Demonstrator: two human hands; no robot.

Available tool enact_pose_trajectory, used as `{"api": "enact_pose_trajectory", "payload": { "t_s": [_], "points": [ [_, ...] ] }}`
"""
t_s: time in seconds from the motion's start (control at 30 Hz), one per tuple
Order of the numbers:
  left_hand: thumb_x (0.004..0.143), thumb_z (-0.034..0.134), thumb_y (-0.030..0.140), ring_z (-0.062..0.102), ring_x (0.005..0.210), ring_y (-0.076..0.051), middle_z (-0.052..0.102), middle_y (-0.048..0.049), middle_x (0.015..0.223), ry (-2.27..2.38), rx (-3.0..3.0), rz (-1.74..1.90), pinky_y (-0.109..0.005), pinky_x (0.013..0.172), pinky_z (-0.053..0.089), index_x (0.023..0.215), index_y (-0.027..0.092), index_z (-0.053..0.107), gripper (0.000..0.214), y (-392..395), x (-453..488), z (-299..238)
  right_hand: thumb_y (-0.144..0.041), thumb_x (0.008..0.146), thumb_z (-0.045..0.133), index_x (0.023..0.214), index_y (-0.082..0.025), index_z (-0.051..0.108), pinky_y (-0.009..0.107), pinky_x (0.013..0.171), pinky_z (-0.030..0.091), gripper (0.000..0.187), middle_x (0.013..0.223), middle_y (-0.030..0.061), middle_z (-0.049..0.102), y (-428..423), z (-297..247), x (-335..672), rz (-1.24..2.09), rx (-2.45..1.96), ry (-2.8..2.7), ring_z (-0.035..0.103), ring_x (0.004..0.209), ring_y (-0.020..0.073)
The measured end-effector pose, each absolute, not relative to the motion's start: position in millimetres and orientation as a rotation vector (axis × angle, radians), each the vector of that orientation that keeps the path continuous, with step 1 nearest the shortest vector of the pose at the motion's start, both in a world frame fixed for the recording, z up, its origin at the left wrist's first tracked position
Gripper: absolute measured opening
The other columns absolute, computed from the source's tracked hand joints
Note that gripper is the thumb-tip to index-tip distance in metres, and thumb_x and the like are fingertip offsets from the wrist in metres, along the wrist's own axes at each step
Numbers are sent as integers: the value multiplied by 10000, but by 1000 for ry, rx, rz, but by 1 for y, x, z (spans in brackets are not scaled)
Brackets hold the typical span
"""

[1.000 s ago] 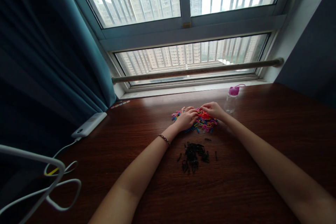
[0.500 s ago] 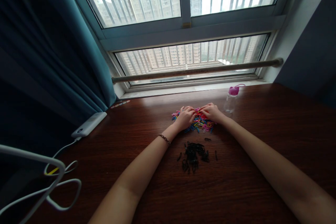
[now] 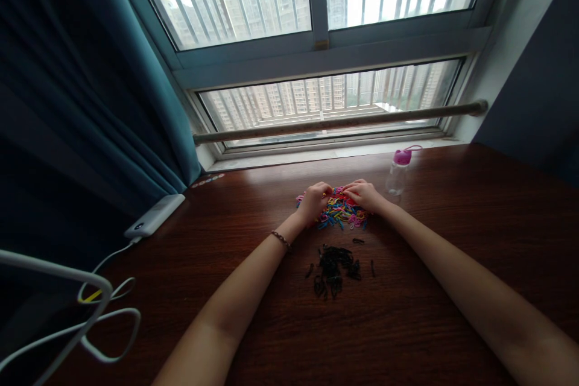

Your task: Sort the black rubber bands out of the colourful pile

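A heap of small coloured elastic bands lies on the dark wooden table near the window. My left hand rests on the heap's left side with its fingers curled down into the bands. My right hand lies on the heap's right side, fingers bent and pressed together on the bands. What either hand holds is too small to make out. A separate heap of black bands lies nearer to me, untouched. A beaded bracelet is on my left wrist.
A small clear bottle with a pink cap stands just right of my right hand. A white power bank with white cables lies at the table's left edge by the teal curtain. A rail runs along the window.
My left hand has slid a little to the left on the coloured heap, uncovering more bands in the middle. My right hand has settled lower on the heap. The black heap has not moved.
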State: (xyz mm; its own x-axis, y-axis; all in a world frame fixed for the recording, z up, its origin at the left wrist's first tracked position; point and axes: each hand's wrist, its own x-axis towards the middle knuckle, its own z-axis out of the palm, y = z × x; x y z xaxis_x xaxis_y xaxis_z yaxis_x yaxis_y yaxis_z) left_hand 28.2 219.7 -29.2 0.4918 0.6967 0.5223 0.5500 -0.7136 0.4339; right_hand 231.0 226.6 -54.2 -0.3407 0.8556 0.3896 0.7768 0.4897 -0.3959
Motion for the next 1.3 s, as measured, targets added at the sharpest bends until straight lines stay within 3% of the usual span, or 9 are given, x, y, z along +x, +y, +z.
{"api": "enact_pose_trajectory", "payload": {
  "t_s": [0.2,0.53,0.73,0.93,1.13,1.3],
  "points": [
    [652,647,166,604,613,-123,665,-37,703,937,2182,430,-208,553,465,888,117,648,241,219,18,3,-307,833,447,863,-244,698,358,881,380,260,979,20,669,229,-58,231,180,-1378,-2204,510,988,213],
    [609,715,320,647,680,-186,698,-39,732,517,1716,-409,-270,613,520,849,149,687,297,208,4,16,-229,832,438,810,-187,698,328,870,402,264,906,62,675,227,-52,227,164,-1299,-2143,540,951,194],
    [641,687,324,637,729,-167,707,-23,788,453,1878,-440,-199,604,484,866,175,705,270,212,2,18,-234,799,505,873,-201,688,290,802,437,200,869,55,672,220,-48,222,244,-1070,-2146,567,881,176],
    [628,698,323,633,666,-163,706,-42,765,500,1860,-386,-202,544,473,862,173,709,279,219,-4,14,-239,773,544,802,-218,691,295,791,410,152,806,39,677,210,-40,215,137,-1066,-2335,560,844,182],
    [661,674,353,639,819,-195,699,-45,864,425,1710,-536,-254,720,511,917,165,693,318,217,-3,12,-216,784,511,844,-206,674,319,774,373,174,816,64,673,205,-36,208,-43,-1269,-2362,548,843,213],
    [633,692,377,640,835,-216,698,-58,872,410,1679,-519,-255,715,517,892,156,701,340,213,-2,17,-230,764,536,929,-195,649,319,777,375,202,838,78,652,205,-38,209,-9,-1324,-2318,528,860,223]
  ]
}}
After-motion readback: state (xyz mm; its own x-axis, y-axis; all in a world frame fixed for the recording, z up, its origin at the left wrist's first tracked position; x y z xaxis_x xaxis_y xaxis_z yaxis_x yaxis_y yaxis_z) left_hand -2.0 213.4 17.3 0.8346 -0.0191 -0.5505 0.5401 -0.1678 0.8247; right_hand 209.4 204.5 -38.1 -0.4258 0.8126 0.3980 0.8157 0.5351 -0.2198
